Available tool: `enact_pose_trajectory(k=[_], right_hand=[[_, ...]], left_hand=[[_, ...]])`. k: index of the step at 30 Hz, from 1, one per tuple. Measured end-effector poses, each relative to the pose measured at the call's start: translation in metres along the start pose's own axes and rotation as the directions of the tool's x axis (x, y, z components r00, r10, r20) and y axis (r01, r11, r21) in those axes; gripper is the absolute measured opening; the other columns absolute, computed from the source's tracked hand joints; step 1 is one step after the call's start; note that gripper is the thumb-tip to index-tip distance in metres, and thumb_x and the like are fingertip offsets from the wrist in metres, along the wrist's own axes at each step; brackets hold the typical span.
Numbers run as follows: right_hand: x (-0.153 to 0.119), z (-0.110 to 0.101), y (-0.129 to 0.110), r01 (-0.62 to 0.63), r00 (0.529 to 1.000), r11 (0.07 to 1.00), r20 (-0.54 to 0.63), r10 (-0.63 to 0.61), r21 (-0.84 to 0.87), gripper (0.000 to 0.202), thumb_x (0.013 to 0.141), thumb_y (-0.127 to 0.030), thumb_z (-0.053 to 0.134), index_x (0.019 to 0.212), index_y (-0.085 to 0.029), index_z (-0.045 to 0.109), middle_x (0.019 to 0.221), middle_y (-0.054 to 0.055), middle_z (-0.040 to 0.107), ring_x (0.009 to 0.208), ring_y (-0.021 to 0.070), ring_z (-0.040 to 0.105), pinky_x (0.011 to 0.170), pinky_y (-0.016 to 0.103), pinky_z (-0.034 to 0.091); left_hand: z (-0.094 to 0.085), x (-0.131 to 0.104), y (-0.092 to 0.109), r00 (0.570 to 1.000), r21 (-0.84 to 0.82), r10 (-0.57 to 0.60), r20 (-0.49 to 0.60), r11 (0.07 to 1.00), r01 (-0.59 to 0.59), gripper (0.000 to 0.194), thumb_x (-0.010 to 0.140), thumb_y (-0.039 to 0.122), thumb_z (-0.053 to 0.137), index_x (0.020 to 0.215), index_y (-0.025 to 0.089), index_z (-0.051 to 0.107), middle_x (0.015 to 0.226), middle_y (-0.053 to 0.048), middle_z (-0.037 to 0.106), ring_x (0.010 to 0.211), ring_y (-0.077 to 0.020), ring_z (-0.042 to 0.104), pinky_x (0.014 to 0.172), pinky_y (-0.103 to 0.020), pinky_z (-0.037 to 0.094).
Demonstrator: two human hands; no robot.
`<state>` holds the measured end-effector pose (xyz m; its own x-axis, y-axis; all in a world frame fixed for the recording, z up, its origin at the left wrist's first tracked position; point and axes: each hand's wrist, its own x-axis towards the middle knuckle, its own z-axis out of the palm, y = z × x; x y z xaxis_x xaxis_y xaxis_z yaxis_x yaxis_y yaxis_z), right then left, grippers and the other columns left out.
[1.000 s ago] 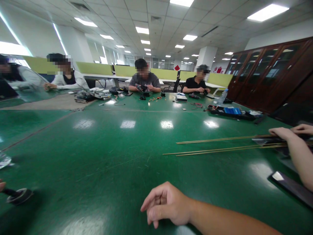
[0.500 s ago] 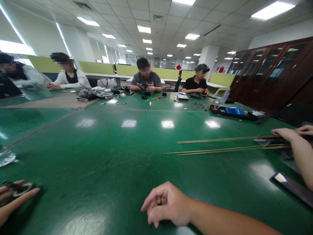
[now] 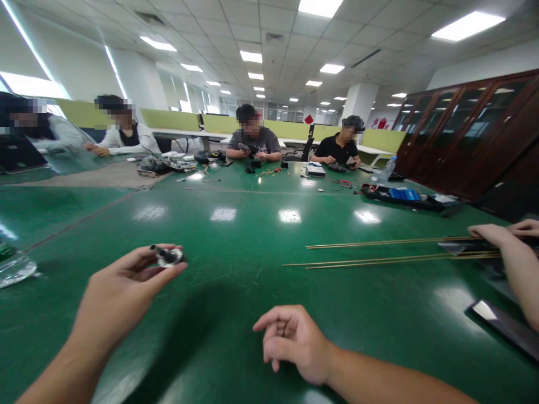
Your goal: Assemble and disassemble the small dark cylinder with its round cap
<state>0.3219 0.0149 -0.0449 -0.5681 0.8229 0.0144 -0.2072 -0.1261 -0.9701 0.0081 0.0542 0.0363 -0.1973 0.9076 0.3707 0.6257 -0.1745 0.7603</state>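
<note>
My left hand [image 3: 130, 280] is raised over the green table [image 3: 236, 235] on the left. Its thumb and fingertips pinch a small round dark metal part [image 3: 169, 257] with a pale disc and a short black stub. The exact kind of part does not show. Nearer the front edge, my right hand [image 3: 290, 339] hovers low with its fingers loosely curled and apart, and nothing shows in them.
Thin brass-coloured rods [image 3: 362, 244] lie at the right, where another person's hand [image 3: 490, 233] rests. A phone [image 3: 501, 325] sits below them, and a plastic bottle [image 3: 14, 266] stands at the left. Across the table, several people sit behind a black tray [image 3: 379, 193] and scattered parts.
My left hand has come in from the lower left edge, rising and moving right with the small metal part. My right hand has shifted only slightly to the right.
</note>
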Motion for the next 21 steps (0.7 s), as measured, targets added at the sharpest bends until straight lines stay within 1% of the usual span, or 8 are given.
enact_pose_trajectory(k=[1, 2, 4, 7, 9, 10, 16, 21], right_hand=[[0.000, -0.001, -0.002, 0.048, 0.996, 0.998, -0.078, -0.050, -0.029, 0.042, 0.079, -0.041, 0.078, 0.107, -0.011, 0.068, 0.068, 0.002, 0.065, 0.049, 0.0091, 0.054, 0.048, 0.021, 0.042], [0.000, -0.002, -0.004, 0.083, 0.983, 0.994, -0.158, -0.093, -0.069, 0.039, 0.082, -0.039, 0.076, 0.109, -0.012, 0.067, 0.069, 0.001, 0.064, 0.051, 0.0091, 0.053, 0.050, 0.022, 0.041], [0.002, -0.003, -0.007, 0.103, 0.947, 0.984, -0.286, -0.142, -0.147, 0.032, 0.086, -0.034, 0.070, 0.111, -0.014, 0.065, 0.072, 0.000, 0.061, 0.056, 0.0101, 0.053, 0.055, 0.023, 0.042], [0.006, -0.004, -0.007, 0.067, 0.921, 0.968, -0.358, -0.153, -0.241, 0.036, 0.084, -0.021, 0.069, 0.118, -0.018, 0.058, 0.085, 0.001, 0.061, 0.069, 0.0125, 0.056, 0.064, 0.025, 0.045], [0.009, -0.003, -0.004, 0.042, 0.920, 0.944, -0.356, -0.165, -0.327, 0.046, 0.079, -0.013, 0.069, 0.122, -0.021, 0.054, 0.097, 0.003, 0.062, 0.079, 0.0144, 0.058, 0.068, 0.026, 0.046], [0.009, -0.003, -0.002, 0.034, 0.920, 0.926, -0.351, -0.176, -0.375, 0.051, 0.076, -0.010, 0.069, 0.123, -0.022, 0.052, 0.102, 0.004, 0.062, 0.083, 0.0153, 0.059, 0.069, 0.026, 0.046], [0.008, 0.000, 0.002, -0.003, 0.939, 0.845, -0.293, -0.182, -0.534, 0.053, 0.073, -0.005, 0.066, 0.121, -0.025, 0.054, 0.105, 0.003, 0.062, 0.086, 0.0165, 0.059, 0.071, 0.028, 0.045], [0.010, 0.001, -0.003, -0.022, 0.942, 0.846, -0.294, -0.161, -0.532, 0.043, 0.077, -0.010, 0.069, 0.116, -0.024, 0.059, 0.100, 0.002, 0.064, 0.084, 0.0172, 0.059, 0.072, 0.029, 0.044]], left_hand=[[0.016, -0.002, 0.007, 0.995, -0.088, -0.008, 0.098, 0.996, 0.017, 0.048, 0.083, 0.047, 0.072, 0.122, 0.020, 0.063, 0.117, -0.002, 0.072, 0.102, -0.0238, 0.071, 0.094, -0.041, 0.058], [0.031, -0.005, 0.014, 0.991, -0.145, 0.023, 0.133, 0.989, -0.003, 0.049, 0.083, 0.046, 0.072, 0.122, 0.019, 0.063, 0.118, -0.005, 0.072, 0.100, -0.0247, 0.072, 0.093, -0.041, 0.059], [0.058, -0.015, 0.024, 0.962, -0.163, 0.126, 0.244, 0.983, -0.087, 0.046, 0.085, 0.044, 0.070, 0.124, 0.021, 0.062, 0.120, -0.008, 0.070, 0.098, -0.0244, 0.072, 0.091, -0.039, 0.060], [0.082, -0.032, 0.023, 0.855, -0.156, 0.350, 0.383, 0.937, -0.313, 0.038, 0.091, 0.036, 0.064, 0.127, 0.025, 0.061, 0.122, -0.008, 0.068, 0.107, -0.0232, 0.067, 0.093, -0.036, 0.057], [0.087, -0.042, 0.015, 0.795, -0.135, 0.430, 0.428, 0.900, -0.414, 0.038, 0.092, 0.032, 0.063, 0.129, 0.027, 0.058, 0.122, -0.008, 0.067, 0.111, -0.0224, 0.065, 0.095, -0.035, 0.055], [0.087, -0.045, 0.010, 0.784, -0.120, 0.442, 0.436, 0.892, -0.437, 0.039, 0.091, 0.030, 0.063, 0.129, 0.027, 0.057, 0.121, -0.008, 0.067, 0.110, -0.0219, 0.065, 0.095, -0.035, 0.054], [0.089, -0.049, 0.003, 0.771, -0.184, 0.482, 0.417, 0.875, -0.448, 0.025, 0.088, 0.019, 0.064, 0.113, 0.024, 0.061, 0.104, -0.005, 0.068, 0.096, -0.0184, 0.065, 0.086, -0.031, 0.054], [0.094, -0.053, 0.007, 0.734, -0.261, 0.530, 0.424, 0.848, -0.462, 0.033, 0.087, 0.017, 0.066, 0.118, 0.026, 0.061, 0.110, -0.005, 0.069, 0.100, -0.0179, 0.065, 0.090, -0.031, 0.053]])
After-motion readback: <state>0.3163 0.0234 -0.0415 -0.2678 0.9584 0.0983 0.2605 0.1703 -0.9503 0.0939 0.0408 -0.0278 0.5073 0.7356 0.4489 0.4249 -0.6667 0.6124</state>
